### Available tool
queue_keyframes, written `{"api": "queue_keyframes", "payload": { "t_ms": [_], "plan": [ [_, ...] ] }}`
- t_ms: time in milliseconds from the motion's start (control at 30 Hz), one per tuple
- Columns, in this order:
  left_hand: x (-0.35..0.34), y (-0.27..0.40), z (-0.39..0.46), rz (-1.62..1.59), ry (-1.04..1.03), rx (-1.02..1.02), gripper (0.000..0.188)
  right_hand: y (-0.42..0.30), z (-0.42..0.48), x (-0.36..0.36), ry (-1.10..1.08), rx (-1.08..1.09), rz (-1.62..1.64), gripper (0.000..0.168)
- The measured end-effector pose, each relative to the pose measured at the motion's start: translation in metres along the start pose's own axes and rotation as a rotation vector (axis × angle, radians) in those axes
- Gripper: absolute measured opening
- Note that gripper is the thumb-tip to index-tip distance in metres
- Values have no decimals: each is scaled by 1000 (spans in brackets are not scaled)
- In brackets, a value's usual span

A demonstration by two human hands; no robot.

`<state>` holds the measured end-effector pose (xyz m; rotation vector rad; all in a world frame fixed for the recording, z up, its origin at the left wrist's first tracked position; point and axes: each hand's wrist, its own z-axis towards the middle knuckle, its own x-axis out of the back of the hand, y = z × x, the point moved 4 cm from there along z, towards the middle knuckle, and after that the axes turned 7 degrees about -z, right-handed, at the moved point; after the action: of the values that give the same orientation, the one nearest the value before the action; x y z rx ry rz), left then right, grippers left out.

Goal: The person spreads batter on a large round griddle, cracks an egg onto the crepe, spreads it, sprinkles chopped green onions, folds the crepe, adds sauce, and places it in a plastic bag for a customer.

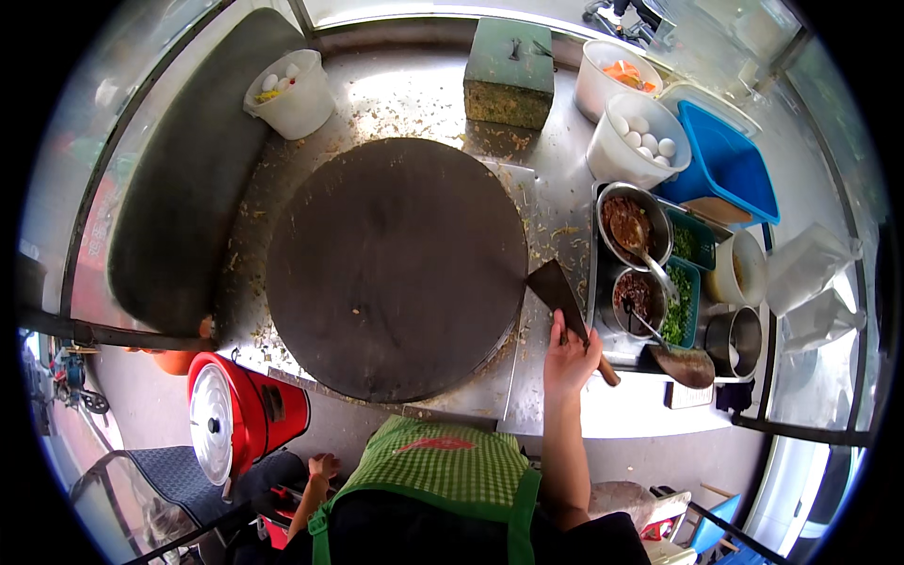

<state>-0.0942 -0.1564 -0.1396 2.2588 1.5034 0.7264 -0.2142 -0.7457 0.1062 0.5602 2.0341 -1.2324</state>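
A large round dark griddle plate (395, 268) lies before me on a metal counter, with a small crumb on it. At the griddle's right edge, my right hand (573, 357) is closed on a scraper (558, 289) with a wide dark metal blade and a wooden handle; one blade corner is at the plate's rim. Down at the lower left, beside the green checked apron (438, 459), is my left hand (323, 466), below the counter's front edge. Its fingers look partly curled and I see nothing held in them.
Right: a tray holds a bowl of sauce (621, 205), a pot of chopped filling (632, 289), chopped greens (678, 311) and a wooden ladle (685, 367). Behind are a tub of eggs (600, 155), a blue bin (727, 162) and a green box (508, 56). A red bucket (247, 402) stands lower left.
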Motion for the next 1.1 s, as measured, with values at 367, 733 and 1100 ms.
{"api": "queue_keyframes", "payload": {
  "t_ms": [367,733,1100],
  "plan": [
    [-41,-82,-24,445,-24,-61,25,58,227,-185,-458,-344,-434,24],
    [-63,-100,-61,127,223,197,17,28,132,-181,-733,710,-1506,10],
    [-75,-16,-28,-230,182,170,21,94,-47,-203,-1569,861,-1569,9]
  ]
}}
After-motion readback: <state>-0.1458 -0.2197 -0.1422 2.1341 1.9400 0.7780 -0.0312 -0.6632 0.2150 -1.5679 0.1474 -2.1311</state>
